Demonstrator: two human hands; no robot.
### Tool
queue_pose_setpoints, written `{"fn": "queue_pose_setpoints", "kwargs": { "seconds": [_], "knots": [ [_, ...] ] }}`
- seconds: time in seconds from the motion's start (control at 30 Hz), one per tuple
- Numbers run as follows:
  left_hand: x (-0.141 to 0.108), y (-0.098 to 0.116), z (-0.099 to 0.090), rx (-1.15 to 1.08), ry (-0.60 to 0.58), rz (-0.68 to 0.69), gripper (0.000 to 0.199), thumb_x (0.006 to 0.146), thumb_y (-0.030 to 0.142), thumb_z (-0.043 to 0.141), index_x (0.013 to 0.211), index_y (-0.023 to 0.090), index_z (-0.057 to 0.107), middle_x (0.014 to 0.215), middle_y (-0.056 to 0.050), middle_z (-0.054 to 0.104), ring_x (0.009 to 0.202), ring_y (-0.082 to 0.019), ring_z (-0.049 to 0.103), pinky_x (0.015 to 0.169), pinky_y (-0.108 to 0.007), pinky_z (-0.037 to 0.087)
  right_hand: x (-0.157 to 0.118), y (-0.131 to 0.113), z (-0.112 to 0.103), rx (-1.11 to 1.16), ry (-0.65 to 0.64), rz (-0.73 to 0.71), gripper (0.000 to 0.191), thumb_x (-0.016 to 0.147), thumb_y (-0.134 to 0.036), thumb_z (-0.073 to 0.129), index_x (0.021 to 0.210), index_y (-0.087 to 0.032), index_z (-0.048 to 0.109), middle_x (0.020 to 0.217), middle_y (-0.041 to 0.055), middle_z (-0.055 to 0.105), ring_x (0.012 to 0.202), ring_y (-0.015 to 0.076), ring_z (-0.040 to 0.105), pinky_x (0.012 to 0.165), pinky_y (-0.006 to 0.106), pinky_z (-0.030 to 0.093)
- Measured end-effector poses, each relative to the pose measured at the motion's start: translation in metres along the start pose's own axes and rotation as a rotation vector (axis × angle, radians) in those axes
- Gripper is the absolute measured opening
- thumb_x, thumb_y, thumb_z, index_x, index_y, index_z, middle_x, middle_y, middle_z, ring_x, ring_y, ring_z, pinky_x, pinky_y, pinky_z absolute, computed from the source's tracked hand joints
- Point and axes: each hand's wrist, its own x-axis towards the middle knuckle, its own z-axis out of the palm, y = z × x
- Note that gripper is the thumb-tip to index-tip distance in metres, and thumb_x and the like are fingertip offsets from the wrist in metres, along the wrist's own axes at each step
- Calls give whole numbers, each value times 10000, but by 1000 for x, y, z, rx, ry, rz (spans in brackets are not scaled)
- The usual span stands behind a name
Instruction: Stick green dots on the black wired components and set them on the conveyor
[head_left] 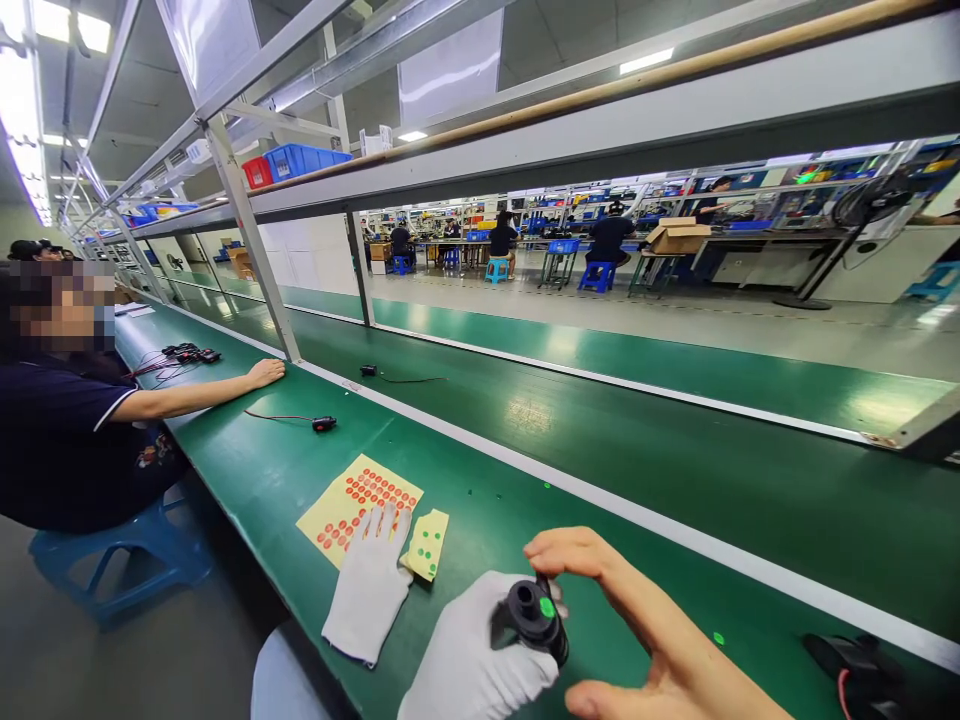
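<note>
Over the bench point(465, 540), inside its near edge point(232, 515), left hand point(466, 640) grips black part point(531, 622), right hand point(671, 640) spread.

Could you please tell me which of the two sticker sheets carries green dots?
The small, creased pale-yellow paper sheet, right of the loose white fabric glove; the larger pale-yellow sheet carries red stickers instead.

A white glove point(366, 602) overlaps a red-sticker sheet point(337, 512) beside a green-sticker sheet point(429, 540) on a green workbench point(244, 465), wired black parts point(187, 354) far left.
</note>
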Motion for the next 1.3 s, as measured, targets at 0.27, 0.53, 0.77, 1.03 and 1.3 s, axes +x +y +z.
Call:
{"fn": "queue_pose_setpoints", "kwargs": {
  "seconds": [0.27,0.53,0.77,1.03,1.3],
  "knots": [
    [-7,-16,2,414,233,510,391,884,288,722,1256,394,662,1079,13,716,958,-164,655,876,-274,498,6,-11,3,-70,15,-78,678,785,-214,821,1347,-414,500,1170,8,623,1034,165,660,908,217,559],
    [-18,-23,4,696,480,699,505,875,376,733,1349,277,586,1178,-80,719,1020,-237,673,919,-361,499,6,11,6,274,-12,87,336,850,-250,688,1176,-296,623,1086,57,619,974,199,656,846,277,559],
    [-25,-3,4,830,418,432,434,819,441,764,1210,256,732,1022,-113,767,875,-287,697,812,-398,510,8,30,12,612,-170,308,595,765,-719,725,1080,-237,575,944,54,593,857,215,609,721,288,495],
    [-8,0,8,-450,-2,-349,780,639,869,630,795,105,653,533,-26,591,375,-73,451,396,-198,310,13,24,26,729,-75,355,578,892,-756,543,978,-186,583,789,10,548,680,137,525,661,265,428],
    [15,-68,23,-954,-88,-522,801,784,864,497,606,99,655,384,21,392,296,-52,307,326,-188,204,15,18,31,551,-147,408,540,897,-726,566,1116,-236,618,958,45,575,877,197,545,813,319,477]
  ]
}}
